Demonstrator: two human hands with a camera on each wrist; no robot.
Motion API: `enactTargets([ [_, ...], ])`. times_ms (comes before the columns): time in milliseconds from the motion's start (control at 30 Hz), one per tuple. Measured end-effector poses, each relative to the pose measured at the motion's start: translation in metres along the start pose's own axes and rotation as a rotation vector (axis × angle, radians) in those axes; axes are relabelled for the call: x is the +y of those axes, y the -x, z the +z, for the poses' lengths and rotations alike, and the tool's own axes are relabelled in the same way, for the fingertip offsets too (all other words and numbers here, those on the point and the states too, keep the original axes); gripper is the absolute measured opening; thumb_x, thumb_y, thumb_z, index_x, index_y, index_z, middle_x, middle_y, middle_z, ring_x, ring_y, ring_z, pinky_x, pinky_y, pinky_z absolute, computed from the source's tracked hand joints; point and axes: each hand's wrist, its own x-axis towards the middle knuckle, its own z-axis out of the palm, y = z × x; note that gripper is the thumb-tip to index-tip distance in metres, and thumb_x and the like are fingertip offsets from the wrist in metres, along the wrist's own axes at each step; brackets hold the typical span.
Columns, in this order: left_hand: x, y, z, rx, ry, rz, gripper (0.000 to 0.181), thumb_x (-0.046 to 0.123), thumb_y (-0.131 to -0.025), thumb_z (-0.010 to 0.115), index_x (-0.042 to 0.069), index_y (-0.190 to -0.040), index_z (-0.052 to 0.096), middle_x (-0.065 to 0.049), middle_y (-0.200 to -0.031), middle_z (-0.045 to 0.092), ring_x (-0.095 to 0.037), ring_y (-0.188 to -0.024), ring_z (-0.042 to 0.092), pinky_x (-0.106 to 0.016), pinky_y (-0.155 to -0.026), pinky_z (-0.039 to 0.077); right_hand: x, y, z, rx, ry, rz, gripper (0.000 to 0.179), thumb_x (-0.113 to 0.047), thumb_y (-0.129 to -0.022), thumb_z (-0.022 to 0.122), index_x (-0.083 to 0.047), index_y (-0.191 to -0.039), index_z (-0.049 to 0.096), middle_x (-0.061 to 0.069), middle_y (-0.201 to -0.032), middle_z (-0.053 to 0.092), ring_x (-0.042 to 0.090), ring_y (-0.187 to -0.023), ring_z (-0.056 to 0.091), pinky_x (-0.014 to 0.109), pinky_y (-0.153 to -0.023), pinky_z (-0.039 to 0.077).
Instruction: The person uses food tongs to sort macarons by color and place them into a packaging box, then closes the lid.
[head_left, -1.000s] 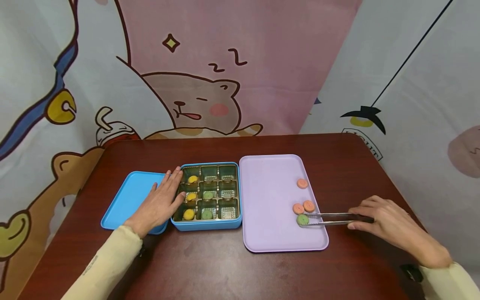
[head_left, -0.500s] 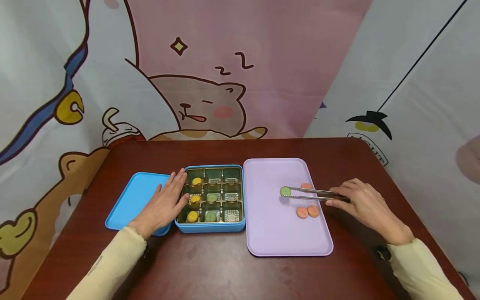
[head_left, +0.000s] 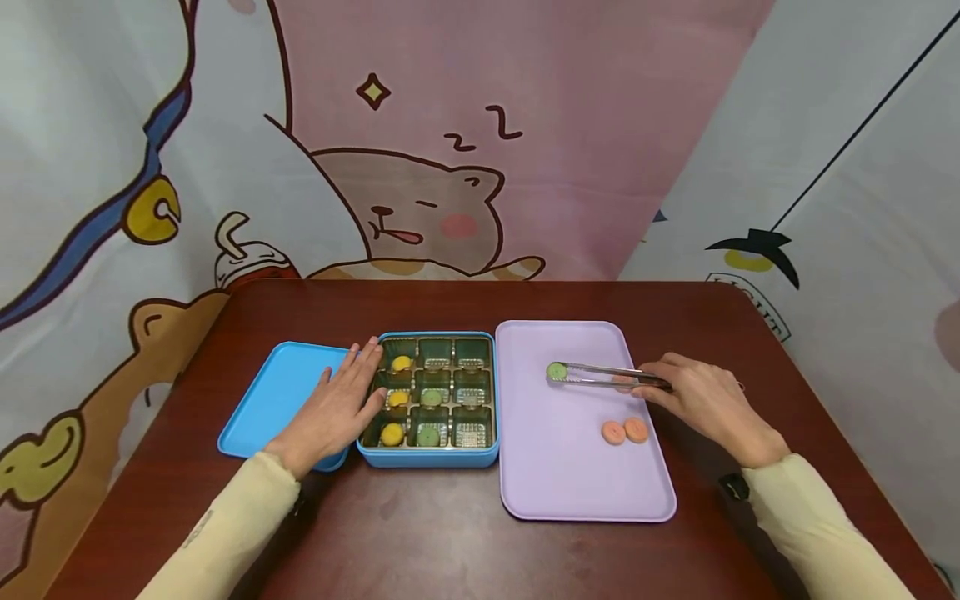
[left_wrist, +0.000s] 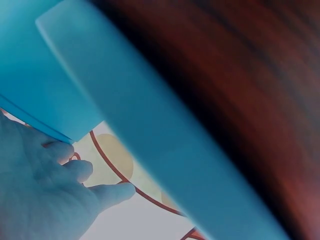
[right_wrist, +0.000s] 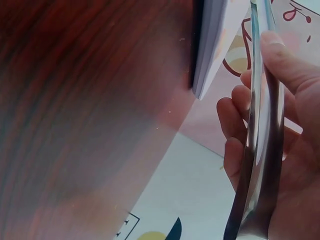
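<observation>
My right hand (head_left: 701,398) holds metal tongs (head_left: 600,377), also seen running through the fingers in the right wrist view. The tips of the tongs pinch a green disc-shaped piece (head_left: 557,372) above the lilac tray (head_left: 555,475). Straight fingers of my left hand (head_left: 330,408) rest along the left side of a blue box (head_left: 427,458). That box has a divided insert of small compartments. Yellow pieces (head_left: 392,434) lie in its left column, and green pieces (head_left: 428,435) in the middle and front compartments of the middle column.
Two orange discs (head_left: 613,432) lie on the tray's right part; another orange one (head_left: 624,381) is partly hidden behind the tongs. A blue lid (head_left: 273,387) lies left of the box, partly under the left hand. The brown table (head_left: 420,533) meets a printed cloth at the back.
The green piece was lifted in the tongs from beside the orange discs and carried left and away from me. My left hand stays at the box; the whole view has shifted slightly.
</observation>
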Motion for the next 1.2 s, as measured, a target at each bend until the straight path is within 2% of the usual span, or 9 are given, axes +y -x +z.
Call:
enactTargets([
  [200, -0.0003, -0.0003, 0.0006, -0.001, 0.002, -0.001, 0.073, 0.042, -0.111, 0.044, 0.009, -0.167, 0.011, -0.008, -0.174, 0.006, -0.035, -0.159, 0.005, -0.072, -0.118, 0.012, 0.0009, 0.0002, 0.0003, -0.042, 0.007, 0.028, 0.044, -0.038, -0.084, 0.086, -0.007, -0.116, 0.079, 0.005, -0.091, 0.069, 0.013, -0.064, 0.055, 0.032, -0.051, 0.047],
  [367, -0.0006, 0.0017, 0.0011, 0.000, -0.002, -0.003, 0.073, 0.043, -0.111, 0.043, 0.009, -0.167, 0.011, -0.009, -0.174, 0.006, -0.036, -0.159, 0.005, -0.072, -0.118, 0.012, 0.0002, 0.0025, 0.0021, -0.053, 0.007, 0.027, 0.046, -0.040, -0.084, 0.087, -0.008, -0.116, 0.079, 0.004, -0.090, 0.069, 0.012, -0.062, 0.052, 0.029, -0.051, 0.044],
  [667, -0.0014, 0.0005, 0.0016, 0.010, -0.007, 0.004, 0.074, 0.044, -0.111, 0.043, 0.009, -0.167, 0.012, -0.008, -0.174, 0.007, -0.035, -0.159, 0.006, -0.072, -0.118, 0.013, -0.0005, 0.0029, 0.0062, 0.008, 0.018, -0.023, 0.043, -0.037, -0.080, 0.089, -0.009, -0.111, 0.079, 0.001, -0.086, 0.068, 0.009, -0.059, 0.049, 0.026, -0.047, 0.037],
  [967, 0.0002, -0.0015, 0.0004, 0.021, -0.010, 0.010, 0.074, 0.044, -0.111, 0.042, 0.008, -0.167, 0.012, -0.008, -0.174, 0.006, -0.034, -0.159, 0.006, -0.072, -0.118, 0.013, -0.0010, 0.0015, 0.0034, 0.028, 0.035, -0.040, 0.042, -0.036, -0.080, 0.089, -0.008, -0.110, 0.080, 0.001, -0.086, 0.068, 0.009, -0.057, 0.047, 0.025, -0.045, 0.036],
  [1200, 0.0009, 0.0010, 0.0002, 0.020, -0.016, 0.009, 0.075, 0.045, -0.111, 0.042, 0.007, -0.167, 0.010, -0.009, -0.174, 0.005, -0.036, -0.159, 0.008, -0.073, -0.118, 0.014, -0.0064, 0.0007, -0.0001, 0.087, 0.029, -0.072, 0.040, -0.035, -0.078, 0.091, -0.010, -0.108, 0.080, -0.003, -0.082, 0.064, 0.006, -0.057, 0.045, 0.024, -0.045, 0.035],
])
